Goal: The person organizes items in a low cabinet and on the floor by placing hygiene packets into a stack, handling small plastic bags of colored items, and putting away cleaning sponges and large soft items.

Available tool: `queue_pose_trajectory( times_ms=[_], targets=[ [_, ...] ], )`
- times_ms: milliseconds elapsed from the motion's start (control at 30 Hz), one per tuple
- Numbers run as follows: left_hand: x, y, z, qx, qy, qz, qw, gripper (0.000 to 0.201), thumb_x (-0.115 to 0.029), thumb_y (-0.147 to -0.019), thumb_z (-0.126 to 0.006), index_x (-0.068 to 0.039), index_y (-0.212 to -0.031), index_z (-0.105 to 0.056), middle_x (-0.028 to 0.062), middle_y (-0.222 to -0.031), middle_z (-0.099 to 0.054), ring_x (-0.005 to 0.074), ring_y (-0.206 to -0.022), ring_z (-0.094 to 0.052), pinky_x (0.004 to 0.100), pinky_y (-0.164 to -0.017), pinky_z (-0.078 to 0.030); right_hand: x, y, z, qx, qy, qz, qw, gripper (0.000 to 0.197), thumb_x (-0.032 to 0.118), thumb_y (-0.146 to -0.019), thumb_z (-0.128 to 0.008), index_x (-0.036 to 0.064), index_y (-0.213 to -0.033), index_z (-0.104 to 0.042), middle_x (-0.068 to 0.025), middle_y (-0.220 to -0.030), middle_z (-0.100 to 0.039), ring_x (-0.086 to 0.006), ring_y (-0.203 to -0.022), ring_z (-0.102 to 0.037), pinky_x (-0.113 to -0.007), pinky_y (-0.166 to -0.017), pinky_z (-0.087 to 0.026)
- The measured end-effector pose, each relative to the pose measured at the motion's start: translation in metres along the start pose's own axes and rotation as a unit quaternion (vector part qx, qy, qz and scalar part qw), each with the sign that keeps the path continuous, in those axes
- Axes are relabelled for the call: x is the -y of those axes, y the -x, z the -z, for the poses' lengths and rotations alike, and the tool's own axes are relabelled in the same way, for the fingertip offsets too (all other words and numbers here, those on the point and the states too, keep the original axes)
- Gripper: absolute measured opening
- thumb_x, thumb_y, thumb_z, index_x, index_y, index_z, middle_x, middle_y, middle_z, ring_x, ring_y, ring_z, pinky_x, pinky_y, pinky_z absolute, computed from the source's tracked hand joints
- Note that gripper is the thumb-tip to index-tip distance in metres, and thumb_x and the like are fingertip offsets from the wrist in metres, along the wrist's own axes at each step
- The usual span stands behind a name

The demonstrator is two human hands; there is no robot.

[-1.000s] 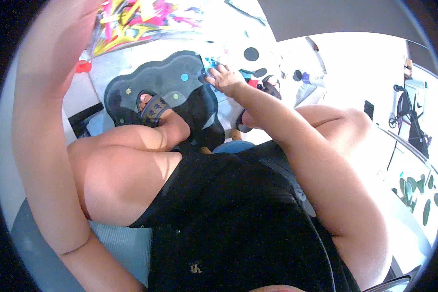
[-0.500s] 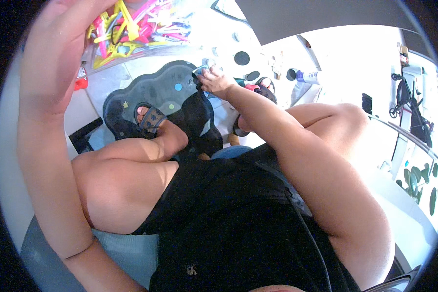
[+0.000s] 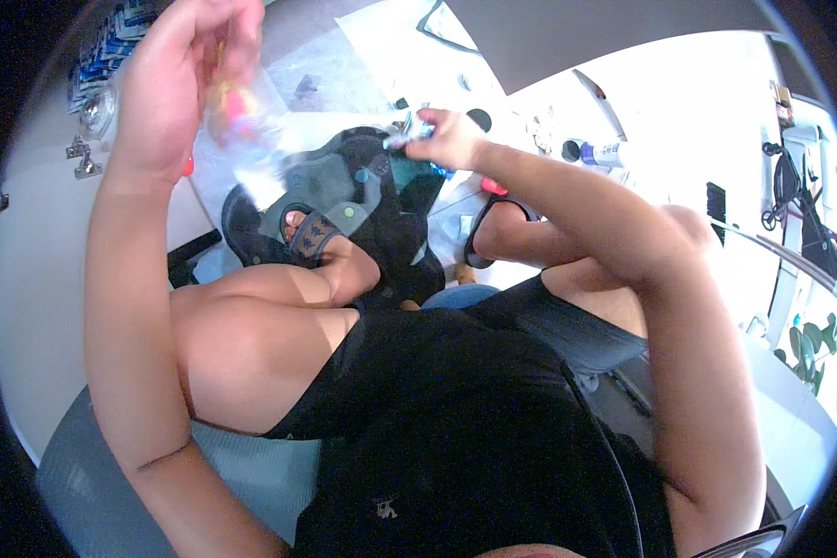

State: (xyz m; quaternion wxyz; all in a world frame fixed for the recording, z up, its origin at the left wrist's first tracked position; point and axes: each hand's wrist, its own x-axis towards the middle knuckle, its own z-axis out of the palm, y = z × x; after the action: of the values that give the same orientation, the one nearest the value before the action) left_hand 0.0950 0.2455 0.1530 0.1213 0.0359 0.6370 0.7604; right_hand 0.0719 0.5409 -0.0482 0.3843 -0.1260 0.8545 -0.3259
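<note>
At the upper left, my left hand [image 3: 219, 42] is closed on the top of a clear plastic bag [image 3: 240, 112]. The bag hangs below the fingers, smeared by motion, with yellow and pink pieces showing through. Toward the middle, my right hand [image 3: 451, 139] pinches a small blue-and-white packet [image 3: 415, 128] between thumb and fingers; its details are blurred. Both hands are apart, above a dark cloud-shaped mat [image 3: 251, 228] on the floor.
Blue packets [image 3: 107, 51] lie at the far left, near a clear round object [image 3: 96, 113] and small metal fittings [image 3: 84, 156]. A white bottle [image 3: 600, 153] lies at the right. My sandalled foot [image 3: 312, 232] rests on the mat. A dark panel [image 3: 577, 37] overhangs the top.
The bag of yellow and pink pieces has swung down and looks smaller, uncovering the blue packets behind. My left hand moved right; my right hand shifted slightly right with its packet.
</note>
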Motion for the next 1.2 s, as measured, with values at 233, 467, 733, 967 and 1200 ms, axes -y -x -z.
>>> queue_pose_trajectory(
  times_ms=[233, 467, 733, 967, 1200],
  targets=[
    [0.028, -0.012, -0.017, -0.049, -0.323, 0.013, 0.945, 0.038, -0.044, -0.103, -0.062, -0.013, -0.081, -0.069, -0.0111, -0.063, -0.042, 0.0039, -0.057, -0.036, 0.0247, -0.052, -0.026, 0.083, 0.086, 0.061, -0.033, -0.417, 0.008, 0.908, 0.059, 0.039, -0.08, -0.078, -0.0068, -0.115, -0.067, -0.0139, -0.106, -0.072, -0.021, -0.098, -0.067, -0.033, -0.089, -0.052],
    [0.084, 0.011, -0.038, 0.16, -0.279, 0.282, 0.904, 0.023, -0.028, -0.098, -0.071, -0.006, -0.093, -0.075, -0.0039, -0.075, -0.063, 0.0057, -0.067, -0.052, 0.027, -0.059, -0.04, 0.08, 0.071, 0.029, -0.1, -0.34, -0.008, 0.935, 0.07, 0.052, -0.093, -0.071, -0.0007, -0.137, -0.058, -0.0157, -0.124, -0.068, -0.0251, -0.117, -0.062, -0.038, -0.103, -0.046],
    [0.135, 0.019, -0.033, 0.203, -0.374, 0.291, 0.857, 0.043, -0.034, -0.087, -0.081, 0.003, -0.109, -0.071, 0.0082, -0.08, -0.067, 0.0165, -0.075, -0.061, 0.0342, -0.072, -0.051, 0.067, 0.076, 0.033, -0.187, -0.359, -0.112, 0.907, 0.062, 0.054, -0.101, -0.064, 0.002, -0.134, -0.06, -0.0095, -0.117, -0.071, -0.0185, -0.112, -0.063, -0.039, -0.105, -0.045],
    [0.095, 0.012, -0.069, 0.06, -0.46, 0.066, 0.883, 0.082, -0.048, -0.075, -0.087, -0.011, -0.142, -0.06, 0.02, -0.133, -0.064, 0.0325, -0.115, -0.067, 0.0415, -0.098, -0.052, 0.069, 0.068, 0.032, -0.085, -0.51, -0.048, 0.854, 0.052, 0.043, -0.105, -0.059, -0.0006, -0.133, -0.06, -0.011, -0.118, -0.071, -0.0205, -0.109, -0.066, -0.035, -0.097, -0.052],
    [0.09, -0.004, -0.035, -0.1, -0.453, 0.022, 0.885, 0.027, -0.024, -0.084, -0.081, -0.007, -0.104, -0.075, 0.0137, -0.115, -0.062, 0.0267, -0.098, -0.064, 0.0351, -0.089, -0.052, 0.115, 0.096, 0.041, -0.217, -0.466, 0.071, 0.855, 0.037, 0.038, -0.106, -0.061, 0.0055, -0.123, -0.066, -0.0043, -0.106, -0.071, -0.0111, -0.097, -0.062, -0.029, -0.092, -0.049]
  ],
)
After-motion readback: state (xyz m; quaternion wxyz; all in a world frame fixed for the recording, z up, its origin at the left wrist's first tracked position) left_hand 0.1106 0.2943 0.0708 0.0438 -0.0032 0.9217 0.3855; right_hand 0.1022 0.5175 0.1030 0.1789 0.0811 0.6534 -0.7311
